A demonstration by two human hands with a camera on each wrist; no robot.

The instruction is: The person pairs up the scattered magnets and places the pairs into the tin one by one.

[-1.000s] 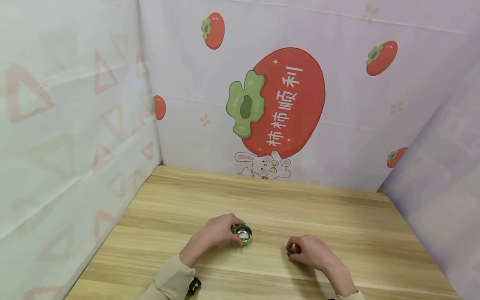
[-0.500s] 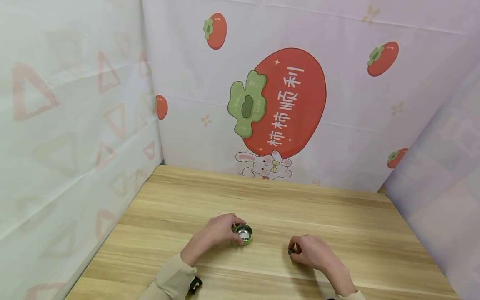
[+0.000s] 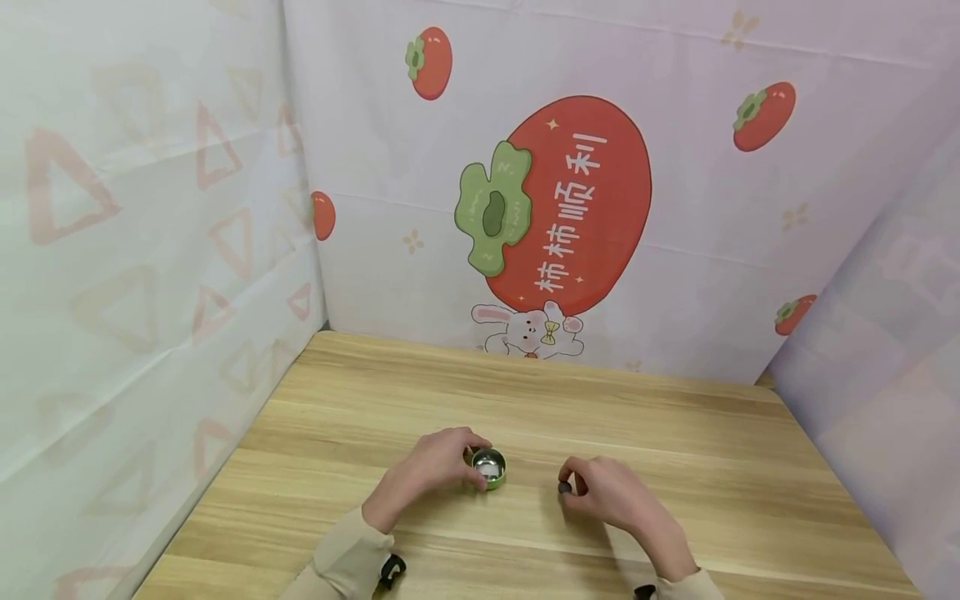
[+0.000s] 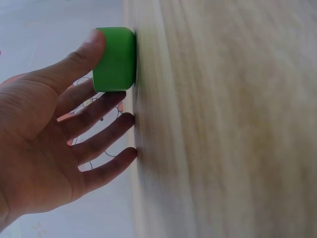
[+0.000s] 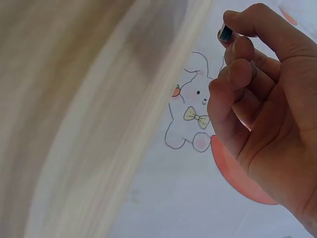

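My left hand [image 3: 442, 462] grips a small round green tin [image 3: 489, 483] by its side, thumb near and fingers beyond. The tin sits upright on the wooden table, its top uncovered, showing a shiny metal inside with a pale patch at the bottom. In the left wrist view the thumb presses the green wall [image 4: 116, 59] while the other fingers spread toward the tabletop. To the right, my right hand [image 3: 607, 492] pinches a small dark round piece [image 3: 565, 487] between thumb and fingertips. In the right wrist view this dark piece [image 5: 225, 33] shows a pale edge; its kind I cannot tell.
The wood-grain table [image 3: 645, 417] reaches back to a cloth wall [image 3: 390, 275] printed with persimmons and a rabbit. Another patterned cloth [image 3: 172, 350] closes the left side, and a pale one [image 3: 885, 333] the right.
My right hand has moved left and slightly away from me with the dark piece, closer to the tin. The left hand and the tin have stayed put.
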